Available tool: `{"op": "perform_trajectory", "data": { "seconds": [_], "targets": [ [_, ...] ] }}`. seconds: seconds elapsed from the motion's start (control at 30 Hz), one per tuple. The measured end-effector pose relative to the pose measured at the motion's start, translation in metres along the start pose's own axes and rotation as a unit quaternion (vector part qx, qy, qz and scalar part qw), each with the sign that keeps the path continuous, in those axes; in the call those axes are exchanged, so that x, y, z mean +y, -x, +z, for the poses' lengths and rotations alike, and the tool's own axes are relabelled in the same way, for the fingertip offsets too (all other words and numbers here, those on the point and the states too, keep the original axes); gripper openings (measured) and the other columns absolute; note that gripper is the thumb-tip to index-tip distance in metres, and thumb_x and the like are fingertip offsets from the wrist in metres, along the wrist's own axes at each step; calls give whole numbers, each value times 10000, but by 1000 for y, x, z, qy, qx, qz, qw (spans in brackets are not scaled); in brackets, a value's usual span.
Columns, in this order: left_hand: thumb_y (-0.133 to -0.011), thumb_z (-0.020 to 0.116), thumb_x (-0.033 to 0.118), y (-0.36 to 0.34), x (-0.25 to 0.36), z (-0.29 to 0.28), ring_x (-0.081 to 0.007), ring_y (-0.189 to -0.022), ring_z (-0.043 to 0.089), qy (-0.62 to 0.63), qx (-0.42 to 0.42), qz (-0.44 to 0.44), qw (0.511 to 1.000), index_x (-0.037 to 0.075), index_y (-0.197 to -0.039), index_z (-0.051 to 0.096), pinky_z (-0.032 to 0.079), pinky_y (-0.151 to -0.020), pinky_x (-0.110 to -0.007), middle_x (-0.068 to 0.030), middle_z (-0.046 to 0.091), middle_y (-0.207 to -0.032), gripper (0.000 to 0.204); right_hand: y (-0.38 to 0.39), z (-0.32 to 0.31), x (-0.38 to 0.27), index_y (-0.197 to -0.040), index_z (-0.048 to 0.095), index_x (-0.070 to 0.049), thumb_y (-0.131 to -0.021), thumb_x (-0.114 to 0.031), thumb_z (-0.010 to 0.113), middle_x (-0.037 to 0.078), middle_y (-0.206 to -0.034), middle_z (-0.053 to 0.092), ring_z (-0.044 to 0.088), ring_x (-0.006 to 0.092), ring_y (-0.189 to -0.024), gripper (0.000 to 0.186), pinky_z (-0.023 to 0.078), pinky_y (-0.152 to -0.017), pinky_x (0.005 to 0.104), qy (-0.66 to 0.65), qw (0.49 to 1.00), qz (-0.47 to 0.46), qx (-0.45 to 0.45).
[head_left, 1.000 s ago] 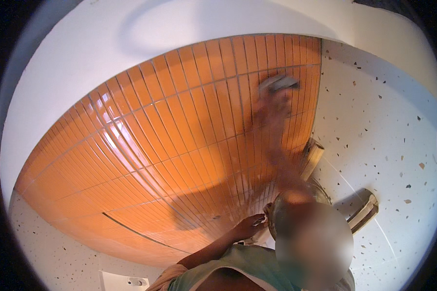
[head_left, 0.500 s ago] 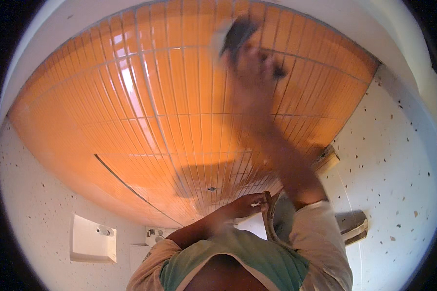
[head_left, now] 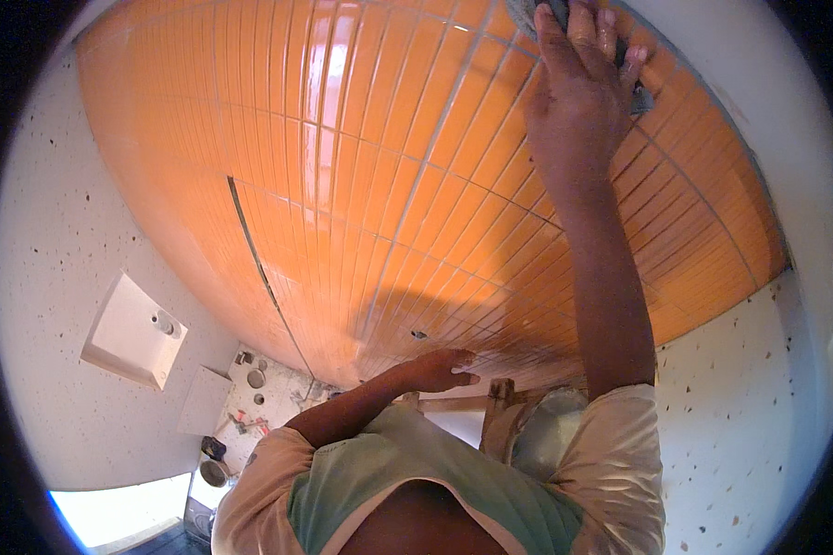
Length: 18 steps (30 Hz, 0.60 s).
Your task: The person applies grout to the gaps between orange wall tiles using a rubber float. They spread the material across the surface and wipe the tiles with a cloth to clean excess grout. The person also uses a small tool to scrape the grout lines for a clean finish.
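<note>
High on the orange tiled wall (head_left: 361,166), my right hand (head_left: 578,111) presses a grey cloth (head_left: 522,15) against the tiles. Its fingers are bent over the cloth, and a grey end (head_left: 640,98) sticks out beside the little finger. Most of the cloth is hidden under the hand. Low in front of my chest, my left hand (head_left: 442,370) has its thumb apart from the fingers and holds nothing. It hovers near the wall's lower part, close to a wooden post (head_left: 502,390).
A pale bucket (head_left: 544,439) stands by my right side near the wooden post. Speckled white walls (head_left: 731,416) flank the tiles. At left is a recessed niche (head_left: 135,331); below, a littered surface (head_left: 264,393) holds cups and tools. A dark slot (head_left: 254,236) crosses the tiles.
My right hand has moved right and up along the tiles with the cloth. My left hand has come off the wooden post. The view has turned, showing more of the lower left.
</note>
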<state>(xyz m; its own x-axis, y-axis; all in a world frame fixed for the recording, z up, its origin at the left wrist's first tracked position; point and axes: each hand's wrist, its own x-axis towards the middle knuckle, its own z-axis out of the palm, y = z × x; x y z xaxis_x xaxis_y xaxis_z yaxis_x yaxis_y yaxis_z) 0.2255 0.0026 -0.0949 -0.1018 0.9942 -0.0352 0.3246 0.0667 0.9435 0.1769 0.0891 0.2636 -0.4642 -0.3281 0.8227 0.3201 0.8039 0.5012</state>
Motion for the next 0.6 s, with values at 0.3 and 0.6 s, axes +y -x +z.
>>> {"op": "perform_trajectory", "data": {
  "seconds": [0.3,0.6],
  "targets": [
    [-940,562,327,49,-33,-56,-289,-1186,533,128,194,-78,969,-33,-1327,447,411,-999,-361,-227,557,-1256,541,253,61,-117,-1278,547,-55,-835,-147,518,96,-1505,322,252,282,-1409,453,186,-1138,491,-224,921,-184,-259],
    [-956,371,540,41,92,-97,-373,-1435,94,-34,599,368,711,73,-1501,149,125,-1143,-451,-236,85,-1545,751,112,-10,-107,-1314,480,-3,-947,-209,486,224,-1417,407,375,346,-1330,421,266,-1100,464,-618,723,211,-226]
  ]
}}
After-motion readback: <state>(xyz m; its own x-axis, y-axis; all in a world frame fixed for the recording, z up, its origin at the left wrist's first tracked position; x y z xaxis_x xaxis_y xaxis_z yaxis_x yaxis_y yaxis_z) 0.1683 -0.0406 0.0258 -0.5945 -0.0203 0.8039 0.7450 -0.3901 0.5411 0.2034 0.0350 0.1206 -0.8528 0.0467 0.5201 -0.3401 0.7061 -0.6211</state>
